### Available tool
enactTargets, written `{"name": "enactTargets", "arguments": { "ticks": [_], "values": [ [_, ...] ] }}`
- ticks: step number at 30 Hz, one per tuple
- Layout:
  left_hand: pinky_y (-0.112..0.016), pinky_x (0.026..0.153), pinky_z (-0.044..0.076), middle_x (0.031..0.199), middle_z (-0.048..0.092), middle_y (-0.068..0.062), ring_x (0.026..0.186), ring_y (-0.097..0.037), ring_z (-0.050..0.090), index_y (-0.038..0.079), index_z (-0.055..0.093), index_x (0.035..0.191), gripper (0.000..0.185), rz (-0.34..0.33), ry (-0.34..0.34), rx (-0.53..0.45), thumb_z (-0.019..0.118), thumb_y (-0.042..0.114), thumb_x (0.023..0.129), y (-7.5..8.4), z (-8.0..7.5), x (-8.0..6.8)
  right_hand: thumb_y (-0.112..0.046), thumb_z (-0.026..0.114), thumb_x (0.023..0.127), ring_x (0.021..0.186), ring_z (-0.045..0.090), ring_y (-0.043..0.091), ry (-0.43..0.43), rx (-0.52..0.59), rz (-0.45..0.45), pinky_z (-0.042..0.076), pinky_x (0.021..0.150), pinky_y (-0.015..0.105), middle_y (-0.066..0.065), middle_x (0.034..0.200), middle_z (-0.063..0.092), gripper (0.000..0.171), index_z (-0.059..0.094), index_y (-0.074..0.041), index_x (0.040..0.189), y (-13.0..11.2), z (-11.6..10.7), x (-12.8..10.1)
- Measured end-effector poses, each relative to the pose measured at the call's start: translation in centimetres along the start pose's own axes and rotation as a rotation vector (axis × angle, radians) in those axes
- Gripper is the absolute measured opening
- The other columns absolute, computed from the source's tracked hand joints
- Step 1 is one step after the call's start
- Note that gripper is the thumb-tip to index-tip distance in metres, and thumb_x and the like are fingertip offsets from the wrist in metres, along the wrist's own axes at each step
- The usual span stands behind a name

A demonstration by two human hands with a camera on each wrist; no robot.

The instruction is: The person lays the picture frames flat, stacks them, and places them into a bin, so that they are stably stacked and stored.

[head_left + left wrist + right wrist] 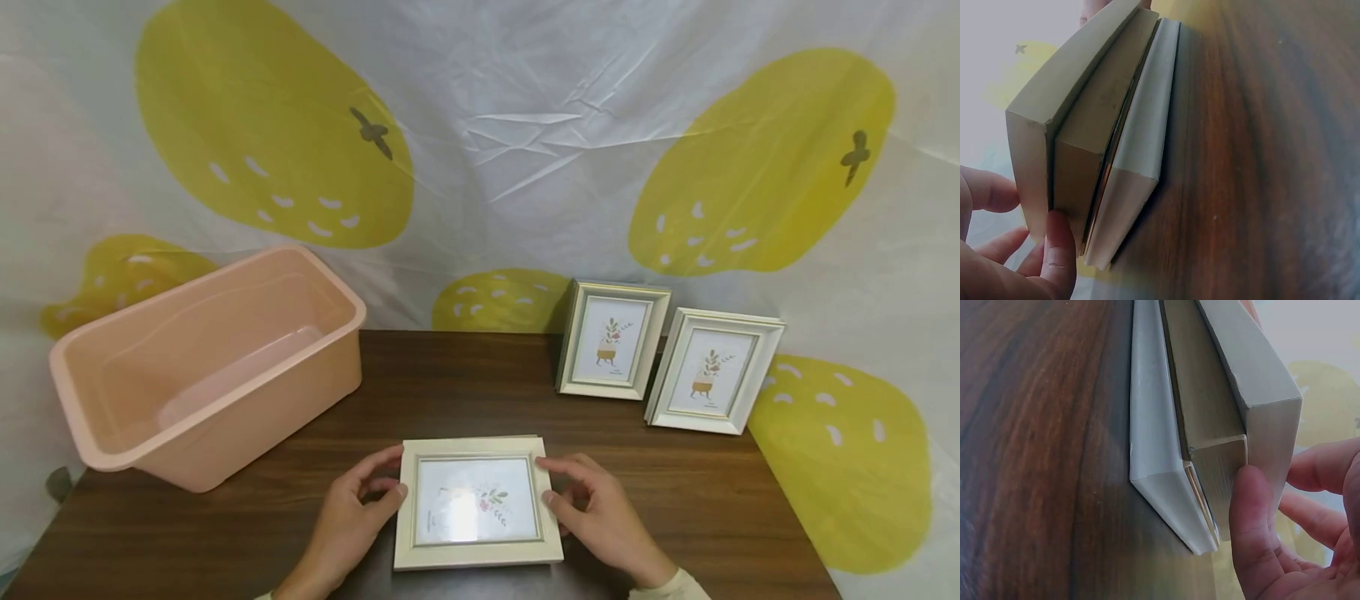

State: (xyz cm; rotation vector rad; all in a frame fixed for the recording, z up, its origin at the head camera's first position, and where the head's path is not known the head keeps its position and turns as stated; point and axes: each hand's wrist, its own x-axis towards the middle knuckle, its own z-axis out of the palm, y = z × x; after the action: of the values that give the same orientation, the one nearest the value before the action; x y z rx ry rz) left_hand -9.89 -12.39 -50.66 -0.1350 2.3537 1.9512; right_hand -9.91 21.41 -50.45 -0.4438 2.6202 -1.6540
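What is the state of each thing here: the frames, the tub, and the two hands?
Flat picture frame: lying on the table, picture side up, held at both sides.
Left hand: fingers grip the frame's left edge.
Right hand: fingers grip its right edge.
Left standing frame: upright.
Right standing frame: upright.
Pink tub: empty, open side up.

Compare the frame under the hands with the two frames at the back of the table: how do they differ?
The near frame lies flat and face up on the table; the two back frames stand upright against the backdrop. The left hand and right hand touch the near frame's sides; nothing touches the back frames. The near print sits sideways; theirs are upright. All share pale borders and a plant print.
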Motion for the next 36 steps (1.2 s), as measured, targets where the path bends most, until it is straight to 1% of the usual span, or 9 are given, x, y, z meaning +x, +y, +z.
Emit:
{"name": "enactTargets", "arguments": {
  "ticks": [8,13,19,21,23,25,28,31,36],
  "values": [
    [-0.024,0.08,0.054,0.14,0.069,-0.002,0.106,-0.016,0.069,0.024,0.071,0.136,0.046,-0.01,-0.01,0.002,0.078,0.009,0.093,-0.1,-0.1,-0.1,-0.004,0.077,0.094,0.061,0.062,0.005,-0.018,0.011,-0.011,0.056,0.048,0.029,0.015,0.114,0.067,0.04,0.071,-0.008,0.133,0.1,-0.1,0.1],
    [-0.025,0.081,0.054,0.142,0.067,-0.002,0.109,-0.015,0.067,0.025,0.073,0.134,0.042,-0.013,-0.021,0.041,0.079,0.014,0.093,-0.2,-0.2,-0.1,-0.001,0.076,0.094,0.065,0.065,0.006,-0.023,0.022,-0.06,0.057,0.05,0.03,0.018,0.118,0.067,0.039,0.07,-0.006,0.133,0.3,-0.3,0.3],
    [-0.025,0.08,0.055,0.141,0.068,-0.002,0.11,-0.018,0.067,0.025,0.072,0.133,0.043,-0.015,-0.026,0.024,0.079,0.012,0.093,-0.3,-0.1,0.0,-0.001,0.075,0.096,0.067,0.069,0.015,-0.013,0.034,-0.114,0.06,0.053,0.034,0.021,0.117,0.066,0.036,0.069,-0.003,0.131,-0.1,-0.9,0.9],
    [-0.025,0.08,0.056,0.141,0.068,-0.003,0.11,-0.019,0.067,0.025,0.073,0.133,0.042,-0.016,-0.027,0.018,0.079,0.011,0.093,-0.3,-0.1,0.0,-0.001,0.075,0.096,0.069,0.07,0.013,0.002,0.013,-0.133,0.059,0.054,0.032,0.02,0.117,0.066,0.035,0.069,-0.003,0.13,-0.4,-1.3,1.2],
    [-0.025,0.079,0.056,0.141,0.068,-0.003,0.109,-0.019,0.067,0.025,0.073,0.132,0.042,-0.013,-0.028,0.018,0.079,0.011,0.093,-0.3,-0.1,0.0,-0.001,0.075,0.096,0.072,0.069,0.011,0.021,-0.012,-0.15,0.057,0.055,0.03,0.02,0.118,0.067,0.035,0.07,-0.006,0.13,-0.7,-1.8,1.5],
    [-0.025,0.079,0.056,0.141,0.068,-0.004,0.109,-0.019,0.067,0.025,0.073,0.132,0.043,-0.009,-0.027,0.021,0.079,0.01,0.092,-0.3,-0.1,0.0,-0.002,0.075,0.095,0.073,0.068,0.009,0.048,-0.036,-0.169,0.056,0.057,0.029,0.016,0.119,0.069,0.035,0.071,-0.008,0.129,-1.1,-2.4,1.8],
    [-0.025,0.08,0.056,0.14,0.068,-0.003,0.109,-0.019,0.067,0.025,0.072,0.132,0.043,0.001,-0.028,0.029,0.079,0.009,0.092,-0.3,-0.1,0.1,-0.001,0.075,0.095,0.076,0.068,0.01,0.088,-0.047,-0.181,0.056,0.059,0.029,0.01,0.119,0.07,0.037,0.071,-0.013,0.13,-1.6,-3.4,2.3],
    [-0.025,0.08,0.056,0.14,0.068,-0.003,0.109,-0.019,0.068,0.025,0.072,0.132,0.044,0.011,-0.031,0.035,0.079,0.008,0.092,-0.3,-0.1,0.2,0.0,0.075,0.095,0.077,0.069,0.011,0.121,-0.042,-0.186,0.056,0.059,0.028,0.001,0.119,0.07,0.037,0.071,-0.012,0.13,-2.1,-4.4,2.8],
    [-0.025,0.081,0.056,0.139,0.068,-0.002,0.109,-0.018,0.067,0.024,0.071,0.133,0.044,0.017,-0.038,0.036,0.078,0.008,0.093,-0.3,-0.1,0.3,0.001,0.073,0.096,0.08,0.07,0.013,0.152,-0.026,-0.173,0.055,0.061,0.027,-0.009,0.117,0.07,0.034,0.071,-0.009,0.128,-2.7,-5.8,3.5]
  ]
}}
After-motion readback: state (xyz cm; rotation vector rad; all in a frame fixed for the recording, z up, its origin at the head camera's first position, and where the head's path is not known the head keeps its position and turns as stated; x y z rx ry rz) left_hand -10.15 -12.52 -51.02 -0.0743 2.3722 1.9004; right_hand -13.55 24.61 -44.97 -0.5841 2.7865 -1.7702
